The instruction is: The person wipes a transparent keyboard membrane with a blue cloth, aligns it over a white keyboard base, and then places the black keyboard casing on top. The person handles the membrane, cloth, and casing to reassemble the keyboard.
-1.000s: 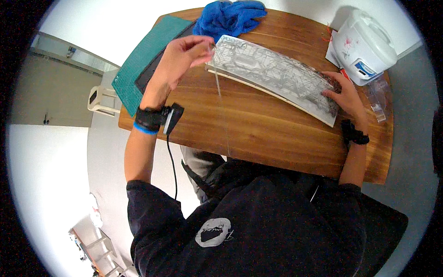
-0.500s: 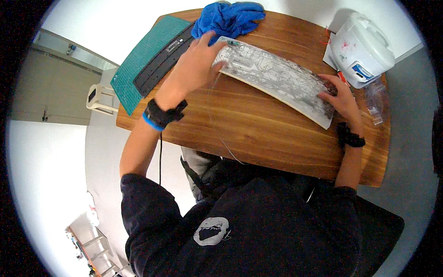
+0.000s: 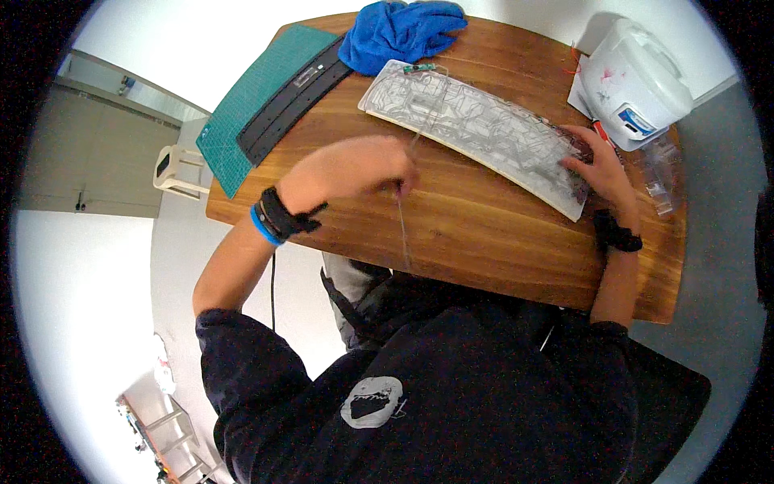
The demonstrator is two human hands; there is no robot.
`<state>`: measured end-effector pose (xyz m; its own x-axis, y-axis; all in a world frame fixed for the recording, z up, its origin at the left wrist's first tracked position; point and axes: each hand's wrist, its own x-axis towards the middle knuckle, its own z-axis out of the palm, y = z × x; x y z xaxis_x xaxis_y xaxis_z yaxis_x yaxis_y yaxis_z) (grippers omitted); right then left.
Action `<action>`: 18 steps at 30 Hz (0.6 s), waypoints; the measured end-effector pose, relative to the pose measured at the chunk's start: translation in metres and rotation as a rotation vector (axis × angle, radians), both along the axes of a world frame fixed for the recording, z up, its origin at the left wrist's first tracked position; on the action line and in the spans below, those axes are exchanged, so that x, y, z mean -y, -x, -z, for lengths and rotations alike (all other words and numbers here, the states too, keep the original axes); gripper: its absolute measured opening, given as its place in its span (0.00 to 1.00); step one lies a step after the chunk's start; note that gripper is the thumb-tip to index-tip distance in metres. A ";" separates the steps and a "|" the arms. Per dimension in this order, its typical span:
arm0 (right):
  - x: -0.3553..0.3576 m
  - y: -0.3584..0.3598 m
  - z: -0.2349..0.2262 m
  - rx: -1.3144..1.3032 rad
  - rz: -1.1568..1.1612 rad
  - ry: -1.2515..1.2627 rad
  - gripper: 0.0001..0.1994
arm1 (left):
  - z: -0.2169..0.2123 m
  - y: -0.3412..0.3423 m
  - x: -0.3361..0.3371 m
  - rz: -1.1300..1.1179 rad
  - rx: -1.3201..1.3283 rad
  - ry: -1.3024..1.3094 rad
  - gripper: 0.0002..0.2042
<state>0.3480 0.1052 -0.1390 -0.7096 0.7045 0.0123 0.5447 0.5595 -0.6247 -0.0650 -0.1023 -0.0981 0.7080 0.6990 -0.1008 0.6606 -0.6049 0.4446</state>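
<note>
A long white panel [image 3: 484, 129] covered with a clear printed circuit film lies slantwise on the wooden table [image 3: 500, 234]. My right hand [image 3: 598, 164] lies on its right end, fingers holding it down. My left hand [image 3: 355, 169], blurred by motion, is over the table in front of the panel's left half, pinched on a thin clear strip [image 3: 403, 226]. The strip runs from the panel's far left end, past a small green part [image 3: 421, 68], down to the table's near edge. Both wrists wear dark bands.
A blue cloth [image 3: 399, 28] lies at the table's far edge. A green cutting mat [image 3: 258, 105] with a long black frame [image 3: 294, 101] on it overhangs the far left corner. A white lidded appliance [image 3: 633, 81] and a clear bag [image 3: 661, 173] are at the right. A white stool [image 3: 181, 171] stands on the floor.
The panel has been set down flat on the table. My left hand let go of its left end and moved back toward me, drawing the thin clear strip with it.
</note>
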 end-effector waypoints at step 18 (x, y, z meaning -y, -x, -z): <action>0.015 0.008 -0.004 -0.027 -0.027 -0.164 0.30 | -0.024 0.036 -0.046 -0.336 0.047 -0.021 0.06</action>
